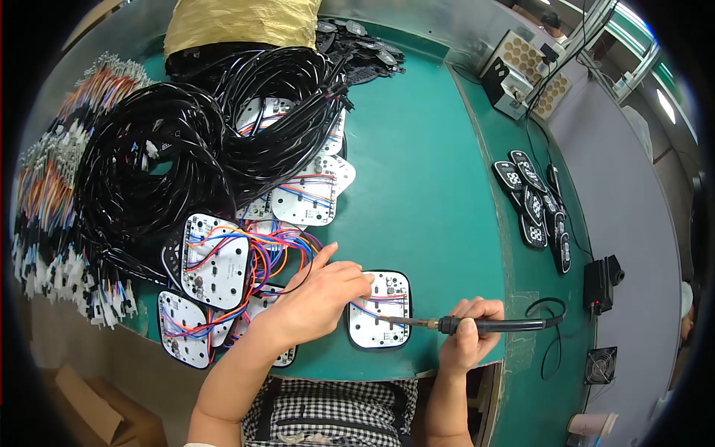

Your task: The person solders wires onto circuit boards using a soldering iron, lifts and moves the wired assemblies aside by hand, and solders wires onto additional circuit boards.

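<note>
A white circuit board [386, 331] with rounded corners and a dark rim lies flat near the table's front edge. Red and blue wires [363, 307] run across it from under my left hand [320, 294], whose bent fingers close on them at the board's upper left; the pinch itself is partly hidden. My right hand [471, 333] grips a soldering iron [510, 325] with a black handle from the right side. Its metal tip reaches left over the middle of the board, near the wire ends; whether it touches cannot be made out.
Left of my hands lie more wired white boards [216, 261] and coils of black cable [149, 171] with coloured wire ends [52, 186]. Black button panels [532, 197] are piled on the right. Beyond them stand a black box [598, 284], a small fan [600, 365] and a cup [592, 425].
</note>
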